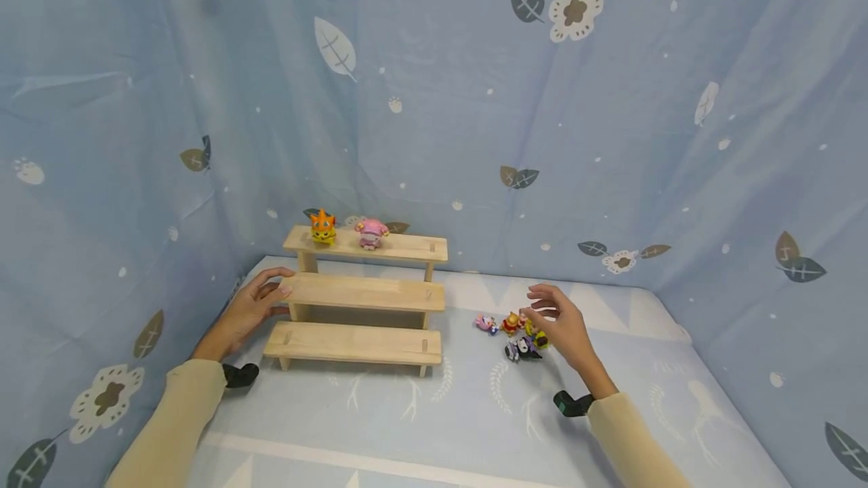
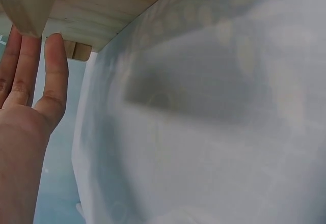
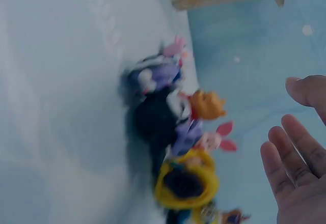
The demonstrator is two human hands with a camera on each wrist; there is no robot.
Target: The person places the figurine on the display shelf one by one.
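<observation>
A three-tier wooden display stand [image 1: 366,292] stands left of centre. My left hand [image 1: 249,309] grips the left end of its middle board, with the thumb by the top. In the left wrist view, the fingers [image 2: 53,63] reach up to the wood's underside. On the top board are a yellow figurine with an orange crown-like top [image 1: 323,227] and a pink figurine [image 1: 371,233]. My right hand [image 1: 561,326] hovers over a cluster of small figurines, its fingers loosely bent and holding nothing. Among these are a black-and-purple figurine [image 1: 522,349], an orange bear figurine [image 3: 208,105] and a yellow-rimmed one [image 3: 211,183].
A pale patterned cloth [image 1: 461,405] covers the table. Blue printed curtains [image 1: 461,96] hang behind and at both sides, close to the stand's left end. A pink-and-white figurine [image 1: 485,323] lies at the cluster's left edge.
</observation>
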